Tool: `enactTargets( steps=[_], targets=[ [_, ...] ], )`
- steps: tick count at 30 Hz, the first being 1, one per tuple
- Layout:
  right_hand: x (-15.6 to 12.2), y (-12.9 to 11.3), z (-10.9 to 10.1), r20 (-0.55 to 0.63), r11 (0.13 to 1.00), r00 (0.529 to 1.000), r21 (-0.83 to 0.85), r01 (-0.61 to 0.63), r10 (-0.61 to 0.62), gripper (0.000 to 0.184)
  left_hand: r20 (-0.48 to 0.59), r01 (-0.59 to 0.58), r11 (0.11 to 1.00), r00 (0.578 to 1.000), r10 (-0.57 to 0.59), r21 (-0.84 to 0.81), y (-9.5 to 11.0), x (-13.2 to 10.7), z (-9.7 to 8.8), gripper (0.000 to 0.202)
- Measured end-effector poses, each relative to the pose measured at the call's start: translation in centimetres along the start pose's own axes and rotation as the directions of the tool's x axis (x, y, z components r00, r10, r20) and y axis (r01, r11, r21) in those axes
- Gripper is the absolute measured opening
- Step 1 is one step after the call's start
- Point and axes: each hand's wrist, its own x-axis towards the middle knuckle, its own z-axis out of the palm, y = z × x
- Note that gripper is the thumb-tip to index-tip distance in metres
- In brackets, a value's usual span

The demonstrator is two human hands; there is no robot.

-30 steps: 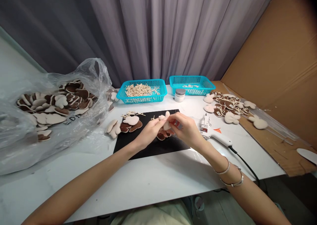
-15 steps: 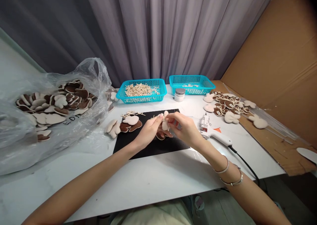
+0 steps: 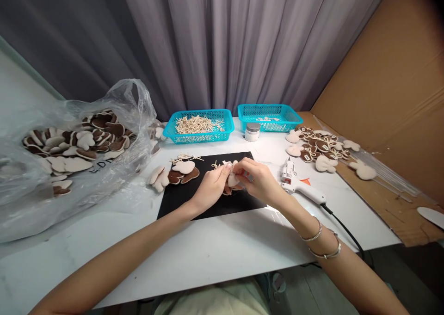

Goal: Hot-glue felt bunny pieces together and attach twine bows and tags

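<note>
Over the black mat (image 3: pixel 197 207), my left hand (image 3: pixel 211 184) is closed on a small cream plush piece (image 3: pixel 232 180), apparently rabbit-shaped. My right hand (image 3: pixel 258 176) pinches the same piece from the other side, fingertips close to the left thumb. Fingers cover much of it, and whether anything smaller is between them I cannot make out. Partly hidden below are more brown and cream pieces. A tan cord bow (image 3: pixel 215 165) lies just beyond my left hand. Left on the mat rest several brown and cream plush pieces (image 3: pixel 183 168), with loose cord bows (image 3: pixel 185 157) behind.
A white glue gun (image 3: pixel 307 192) lies right of the mat, its cord running off the table. Behind stand a blue basket (image 3: pixel 197 138) of cord bows, another blue basket (image 3: pixel 270 126) and a jar (image 3: pixel 252 132). Finished-looking pieces (image 3: pixel 321 145) sit right; a plastic bag (image 3: pixel 104 185) holds more left.
Both hands stay on the cream plush piece and shift only slightly. The right fingers have moved closer to the left thumb, and the piece is turned a little.
</note>
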Motion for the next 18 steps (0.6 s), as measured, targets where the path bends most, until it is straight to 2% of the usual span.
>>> enactTargets(
  steps=[5,13,18],
  targets=[
    [0.05,-0.02,0.01,0.009,0.999,1.0,0.047,-0.021,0.021,0.018,0.001,-0.005,1.0,1.0,0.005,0.021,-0.01,-0.04,0.1,0.039],
    [0.22,-0.56,-0.08,-0.048,0.999,0.999,0.051,-0.008,0.01,0.018,0.004,0.084,0.991,0.996,-0.085,-0.107,0.49,0.11,0.02,0.042],
    [0.11,-0.62,0.15,-0.026,0.998,1.0,0.063,0.016,-0.014,0.018,0.001,0.054,0.998,0.999,-0.054,-0.033,0.53,0.23,-0.17,0.042]
  ],
)
